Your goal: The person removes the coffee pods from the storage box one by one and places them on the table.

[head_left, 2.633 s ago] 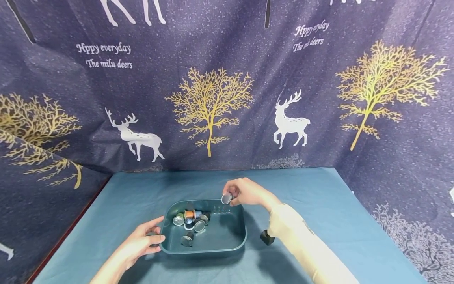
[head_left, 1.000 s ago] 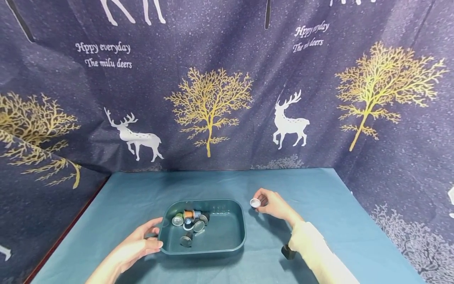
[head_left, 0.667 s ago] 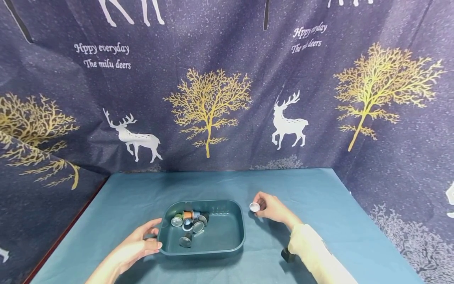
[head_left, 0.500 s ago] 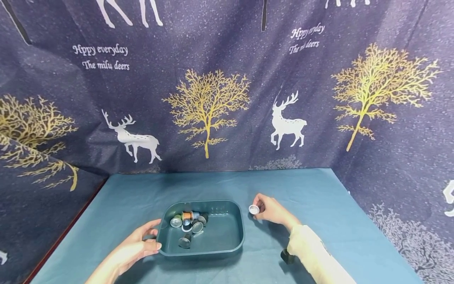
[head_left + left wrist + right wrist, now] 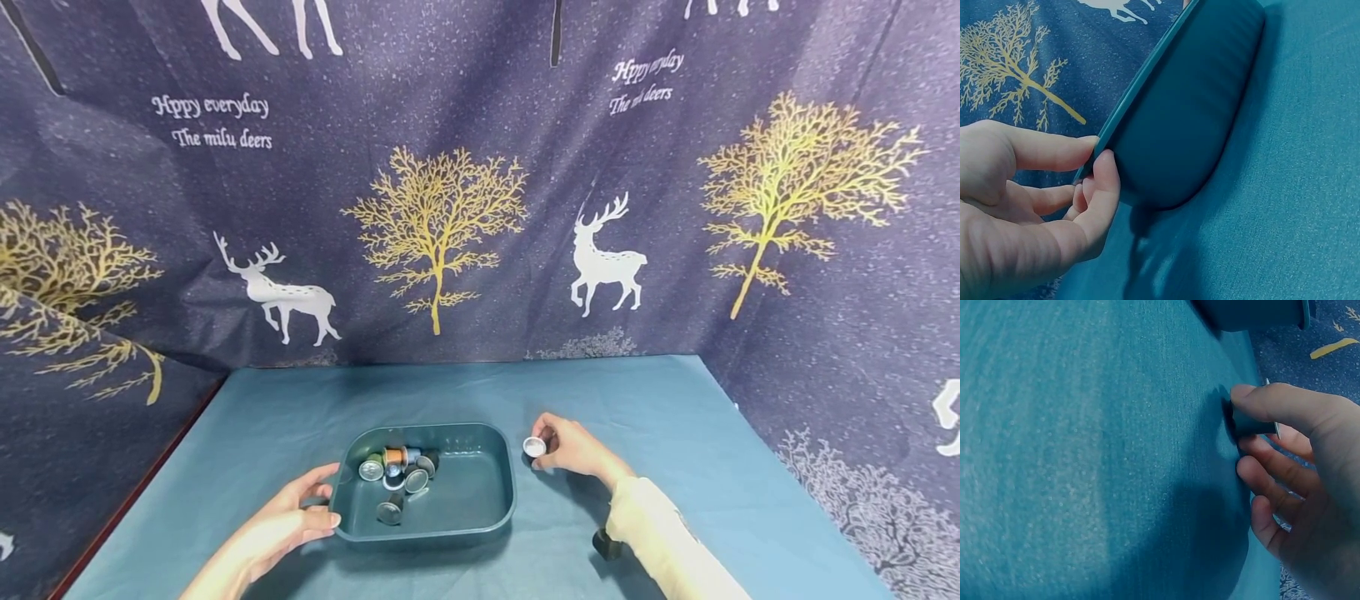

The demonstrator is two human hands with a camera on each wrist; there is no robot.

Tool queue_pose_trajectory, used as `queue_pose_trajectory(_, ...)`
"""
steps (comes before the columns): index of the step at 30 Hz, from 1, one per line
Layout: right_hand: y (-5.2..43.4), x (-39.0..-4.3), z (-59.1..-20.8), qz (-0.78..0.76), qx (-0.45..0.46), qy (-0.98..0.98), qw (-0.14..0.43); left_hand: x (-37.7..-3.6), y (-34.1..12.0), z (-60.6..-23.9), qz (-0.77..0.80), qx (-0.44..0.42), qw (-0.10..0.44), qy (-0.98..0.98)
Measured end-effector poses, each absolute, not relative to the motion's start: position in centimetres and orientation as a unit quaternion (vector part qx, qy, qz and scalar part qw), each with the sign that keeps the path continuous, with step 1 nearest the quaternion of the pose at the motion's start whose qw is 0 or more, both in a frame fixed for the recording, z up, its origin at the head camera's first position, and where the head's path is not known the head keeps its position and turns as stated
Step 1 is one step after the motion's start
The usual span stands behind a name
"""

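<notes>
My left hand [image 5: 288,515] pinches the left rim of a dark green plastic tray [image 5: 472,496], thumb and fingertips on the edge in the left wrist view. Inside the tray several coffee capsules lie in a loose group on the left, among them a green one [image 5: 371,468] and an orange one [image 5: 393,457]; a dark one [image 5: 390,509] lies nearer the front. Right of the tray, my right hand [image 5: 576,450] holds a dark coffee capsule [image 5: 1252,424] between thumb and fingers. Its silvery lid faces up in the head view, and its base is down at the tablecloth.
A blue-green cloth [image 5: 600,387] covers the table. Behind it hangs a dark curtain [image 5: 480,92] printed with deer and golden trees. A small black block [image 5: 606,544] shows beneath the right sleeve [image 5: 645,512].
My right hand has carried the coffee capsule from above the tray's back right corner rightward and down to the tablecloth, its lid turning upward. The left hand stays at the tray's rim.
</notes>
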State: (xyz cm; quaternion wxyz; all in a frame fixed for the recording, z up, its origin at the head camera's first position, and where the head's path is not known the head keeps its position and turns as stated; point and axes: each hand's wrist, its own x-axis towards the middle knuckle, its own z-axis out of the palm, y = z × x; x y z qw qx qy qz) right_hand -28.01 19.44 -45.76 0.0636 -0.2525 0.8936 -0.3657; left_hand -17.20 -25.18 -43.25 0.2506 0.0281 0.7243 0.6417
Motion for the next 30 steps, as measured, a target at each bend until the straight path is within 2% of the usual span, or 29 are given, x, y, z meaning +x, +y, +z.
queue_pose_trajectory(21, 20.1, -28.5, -44.7, -0.390, -0.232, 0.886, 0.092, -17.2, -25.2, -43.3, 0.641, 0.031, 0.246, 0.726)
queue_pose_trajectory(30, 19.8, -28.8, -43.3, -0.383, -0.221, 0.894, 0.078, -17.3, -25.2, -43.2, 0.637, 0.025, 0.252, 0.728)
